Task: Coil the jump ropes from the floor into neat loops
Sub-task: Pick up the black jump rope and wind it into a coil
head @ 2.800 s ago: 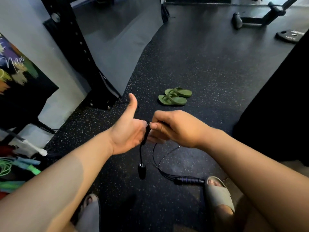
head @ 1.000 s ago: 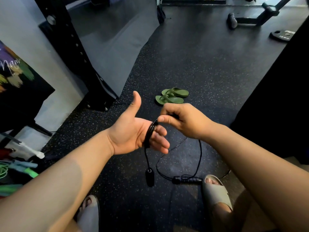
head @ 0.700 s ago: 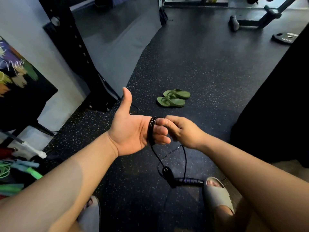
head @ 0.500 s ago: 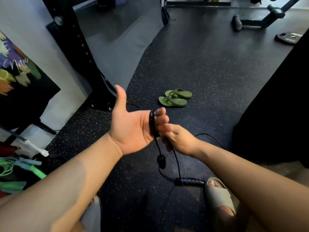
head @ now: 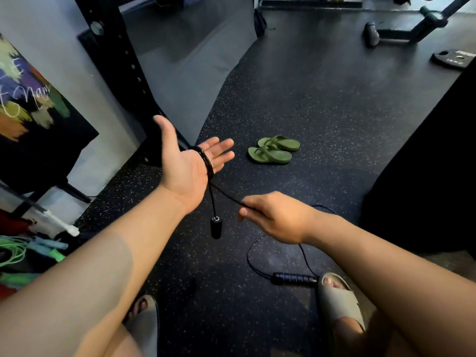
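A thin black jump rope [head: 207,163] is wound in several turns around the fingers of my left hand [head: 188,163], which is held out flat, palm up, fingers straight and thumb raised. One short black handle [head: 215,228] dangles below that hand. My right hand [head: 275,217] is lower and to the right, pinching the rope's free length, which runs taut up to the coil. The rest of the rope loops on the floor to the second handle [head: 293,279], lying by my right foot.
Green flip-flops [head: 273,150] lie on the black rubber floor ahead. A black rack post [head: 121,60] and a painted board [head: 31,109] stand at left. Green and blue ropes [head: 23,251] lie at lower left. A weight plate [head: 456,59] and a bench base are at far right.
My right hand has dropped down and to the right, drawing the rope taut away from the coil. My left hand has opened flat and swung left. The hanging handle has swung.
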A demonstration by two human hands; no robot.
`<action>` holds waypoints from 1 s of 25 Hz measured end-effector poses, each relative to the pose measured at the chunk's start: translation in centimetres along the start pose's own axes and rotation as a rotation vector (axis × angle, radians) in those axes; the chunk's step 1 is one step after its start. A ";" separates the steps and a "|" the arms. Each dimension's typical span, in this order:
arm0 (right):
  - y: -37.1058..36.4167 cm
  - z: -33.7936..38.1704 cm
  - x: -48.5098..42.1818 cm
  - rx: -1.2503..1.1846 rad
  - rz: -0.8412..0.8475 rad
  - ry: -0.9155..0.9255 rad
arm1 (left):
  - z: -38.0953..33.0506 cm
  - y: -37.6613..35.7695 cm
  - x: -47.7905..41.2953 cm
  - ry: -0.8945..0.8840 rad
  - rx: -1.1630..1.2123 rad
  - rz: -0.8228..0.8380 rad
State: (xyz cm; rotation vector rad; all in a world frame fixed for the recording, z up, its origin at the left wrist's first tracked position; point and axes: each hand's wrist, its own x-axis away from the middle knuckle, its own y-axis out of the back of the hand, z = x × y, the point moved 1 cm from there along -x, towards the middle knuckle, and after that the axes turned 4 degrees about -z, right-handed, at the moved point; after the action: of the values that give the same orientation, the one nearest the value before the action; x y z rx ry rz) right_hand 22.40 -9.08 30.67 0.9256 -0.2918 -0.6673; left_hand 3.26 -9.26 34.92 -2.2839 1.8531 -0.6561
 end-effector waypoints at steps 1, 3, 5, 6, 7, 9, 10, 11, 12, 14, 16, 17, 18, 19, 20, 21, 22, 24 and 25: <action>0.5 0.5 -0.1 0.026 -0.015 0.032 | 0.4 -0.2 0.0 0.024 -0.090 -0.001; 1.7 0.9 -0.4 0.054 -0.095 0.082 | 1.1 -0.5 0.0 0.101 -0.219 0.042; 3.1 0.9 -0.6 0.045 -0.214 0.124 | 1.4 -0.8 0.1 0.234 -0.292 0.184; 3.8 0.6 -0.7 0.028 -0.262 0.140 | 1.4 -1.0 0.4 0.292 -0.341 0.298; 4.3 0.3 -0.8 0.012 -0.294 0.145 | 1.5 -1.2 0.7 0.332 -0.396 0.411; 5.0 -0.5 -1.0 -0.017 -0.318 0.156 | 1.8 -1.5 1.4 0.392 -0.470 0.547; 5.1 -1.0 -1.1 -0.037 -0.322 0.168 | 1.9 -1.6 1.8 0.426 -0.478 0.575; 5.2 -1.4 -1.3 -0.060 -0.325 0.181 | 2.0 -1.7 2.1 0.452 -0.458 0.599; 5.2 -1.8 -1.5 -0.083 -0.329 0.186 | 2.0 -1.7 2.2 0.463 -0.414 0.616; 4.6 -2.5 -1.6 -0.140 -0.342 0.138 | 1.9 -1.4 2.2 0.455 -0.281 0.630; 3.2 -3.1 -1.7 -0.226 -0.335 0.027 | 1.6 -1.2 2.0 0.442 -0.133 0.628; 2.3 -3.3 -1.9 -0.278 -0.324 -0.036 | 1.5 -1.2 1.9 0.431 -0.072 0.611; 1.3 -3.4 -2.0 -0.338 -0.312 -0.102 | 1.3 -1.3 1.9 0.416 -0.012 0.583; 0.3 -3.6 -2.1 -0.402 -0.299 -0.164 | 1.1 -1.3 1.9 0.396 0.057 0.548; -0.7 -3.8 -2.2 -0.459 -0.279 -0.217 | 0.7 -1.3 1.8 0.370 0.136 0.517; -1.6 -3.9 -2.1 -0.498 -0.245 -0.261 | 0.3 -1.3 1.7 0.333 0.215 0.498; -2.3 -3.9 -2.1 -0.520 -0.192 -0.299 | -0.1 -1.3 1.6 0.285 0.280 0.493; -3.4 -3.6 -2.0 -0.494 -0.043 -0.341 | -0.9 -1.0 1.2 0.179 0.356 0.461; -3.7 -3.3 -1.9 -0.448 0.033 -0.339 | -1.2 -0.8 1.0 0.128 0.373 0.416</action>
State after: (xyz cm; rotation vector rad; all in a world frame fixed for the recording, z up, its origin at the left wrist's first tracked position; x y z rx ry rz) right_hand 21.10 -7.30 25.88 0.3774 -0.4353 -0.8184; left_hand 3.66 -9.82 36.59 -1.5989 1.9721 -0.9922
